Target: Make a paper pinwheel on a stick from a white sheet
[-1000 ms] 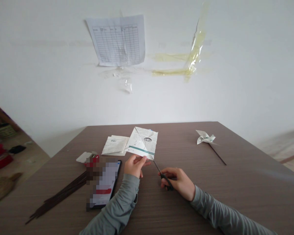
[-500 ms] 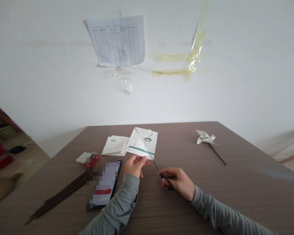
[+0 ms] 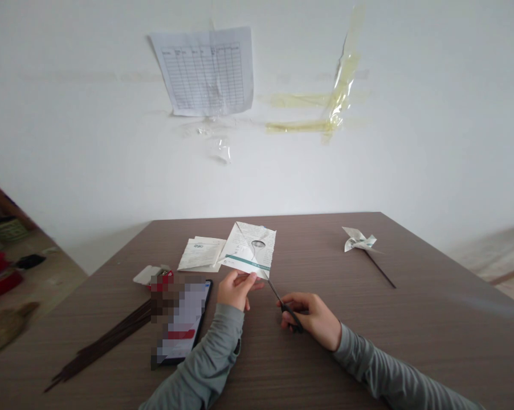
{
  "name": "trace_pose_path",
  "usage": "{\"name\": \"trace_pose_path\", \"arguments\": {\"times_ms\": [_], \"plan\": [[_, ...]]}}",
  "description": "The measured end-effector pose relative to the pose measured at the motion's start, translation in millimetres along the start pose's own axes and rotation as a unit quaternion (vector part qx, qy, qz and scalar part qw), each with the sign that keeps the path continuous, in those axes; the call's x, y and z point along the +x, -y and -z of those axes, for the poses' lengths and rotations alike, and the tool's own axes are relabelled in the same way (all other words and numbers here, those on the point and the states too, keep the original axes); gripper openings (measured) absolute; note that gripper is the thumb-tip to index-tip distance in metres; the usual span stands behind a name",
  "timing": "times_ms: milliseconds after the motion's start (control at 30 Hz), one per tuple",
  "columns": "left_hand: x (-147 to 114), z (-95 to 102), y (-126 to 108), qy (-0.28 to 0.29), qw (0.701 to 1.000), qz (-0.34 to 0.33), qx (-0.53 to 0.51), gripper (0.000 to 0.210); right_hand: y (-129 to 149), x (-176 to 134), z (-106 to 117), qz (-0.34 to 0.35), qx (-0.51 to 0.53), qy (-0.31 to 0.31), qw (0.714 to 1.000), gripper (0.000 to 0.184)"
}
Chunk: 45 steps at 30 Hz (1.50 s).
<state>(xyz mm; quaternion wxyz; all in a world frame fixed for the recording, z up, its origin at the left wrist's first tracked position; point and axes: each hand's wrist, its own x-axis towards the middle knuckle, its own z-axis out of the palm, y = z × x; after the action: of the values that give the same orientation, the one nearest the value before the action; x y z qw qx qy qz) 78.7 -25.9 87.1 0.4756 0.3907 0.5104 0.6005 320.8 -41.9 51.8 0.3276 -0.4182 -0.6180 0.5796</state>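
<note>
My left hand (image 3: 235,289) pinches the lower edge of a square sheet of printed paper (image 3: 244,245), which has a green stripe and a small round picture. Creases or cut lines run in from its corners. In my right hand (image 3: 310,316) is a pair of black-handled scissors (image 3: 292,318), my fingers in the loops. The blades point up and left and meet the paper at its lower right corner. To the right lies a paper pinwheel (image 3: 358,240) on a thin dark stick.
Left of the sheet is a stack of folded papers (image 3: 200,254). Nearer me lie a small red and white box (image 3: 154,275), a bundle of dark sticks (image 3: 103,344) and a phone (image 3: 186,324), partly blurred out. A wall with a taped chart (image 3: 208,74) rises behind the table (image 3: 411,341).
</note>
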Motion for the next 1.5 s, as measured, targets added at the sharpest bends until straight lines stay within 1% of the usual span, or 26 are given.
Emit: {"name": "trace_pose_path", "arguments": {"times_ms": [167, 333, 567, 767, 933, 1267, 1500], "plan": [[-0.2, -0.8, -2.8, -0.003, 1.0, 0.015, 0.022, 0.034, 0.7, 0.1, -0.5, 0.0, 0.002, 0.001, 1.0, 0.067], [0.4, -0.1, -0.7, 0.0, 1.0, 0.01, 0.005, 0.03, 3.1, -0.6, 0.4, 0.001, -0.012, -0.006, 1.0, 0.063], [3.2, 0.5, 4.2, -0.002, 1.0, 0.008, 0.009, 0.039, -1.3, 0.2, 1.2, 0.003, 0.012, -0.005, 1.0, 0.063], [4.3, 1.9, 7.5, 0.007, 1.0, 0.0, -0.006, 0.039, -3.3, 0.9, 0.7, 0.0, 0.016, -0.003, 1.0, 0.063], [4.5, 2.0, 7.0, 0.005, 1.0, 0.005, -0.002, 0.04, -2.7, 1.3, 1.5, 0.001, 0.021, 0.002, 1.0, 0.059], [5.1, 2.0, 6.8, 0.01, 1.0, 0.009, -0.015, 0.029, -4.9, 3.0, 0.5, 0.003, 0.025, 0.003, 1.0, 0.06], [4.6, 1.2, 5.0, 0.009, 1.0, 0.015, -0.019, 0.027, -7.1, 3.7, 0.9, 0.001, 0.016, 0.003, 1.0, 0.059]]}}
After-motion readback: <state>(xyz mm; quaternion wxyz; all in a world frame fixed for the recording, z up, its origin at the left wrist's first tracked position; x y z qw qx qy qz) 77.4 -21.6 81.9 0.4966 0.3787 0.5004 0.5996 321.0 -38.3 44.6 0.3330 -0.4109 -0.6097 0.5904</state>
